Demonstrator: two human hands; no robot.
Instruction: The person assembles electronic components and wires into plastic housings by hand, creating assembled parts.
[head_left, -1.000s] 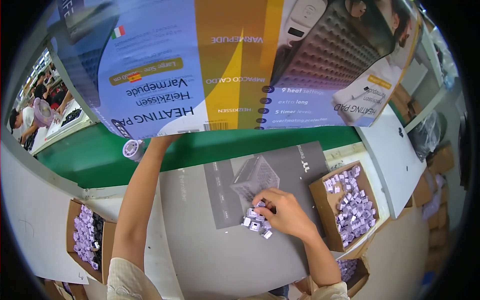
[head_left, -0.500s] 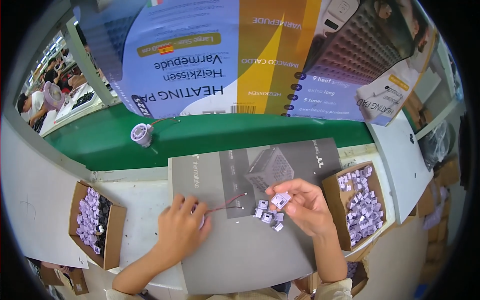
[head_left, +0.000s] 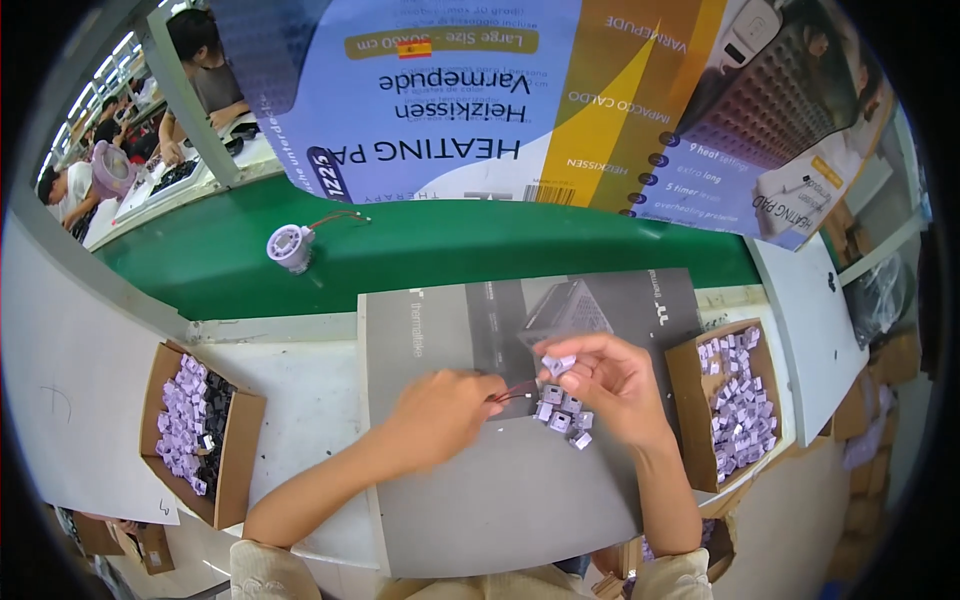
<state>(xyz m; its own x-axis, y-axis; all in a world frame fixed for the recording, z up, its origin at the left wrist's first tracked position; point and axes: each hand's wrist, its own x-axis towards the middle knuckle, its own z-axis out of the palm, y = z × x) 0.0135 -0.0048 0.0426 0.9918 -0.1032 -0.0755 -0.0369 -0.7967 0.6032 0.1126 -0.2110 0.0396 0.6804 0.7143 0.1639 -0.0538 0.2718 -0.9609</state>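
Note:
My right hand [head_left: 615, 385] pinches a small square lilac plastic piece [head_left: 557, 365] between thumb and fingertips. Just below it, several similar pieces [head_left: 565, 410] lie in a loose cluster on the grey cardboard sheet [head_left: 500, 500]. Left of that cluster, my left hand [head_left: 445, 410] is closed, back upward, with thin red and black wires [head_left: 515, 391] coming out at its fingertips. Their loose ends point at the cluster. Whatever the wires join to is hidden by the left hand.
Open cardboard boxes of small lilac parts stand at left [head_left: 235, 455] and right [head_left: 685, 410]; the left one also holds black parts. A round lilac wired part [head_left: 290, 247] sits on the green strip [head_left: 420, 250]. A large printed carton sheet [head_left: 430, 110] stands behind. People sit farther left.
My left hand has moved right, bringing the wires up to the cluster; the round lilac part seen under it before is now hidden. My right hand still holds the small piece. The view has shifted.

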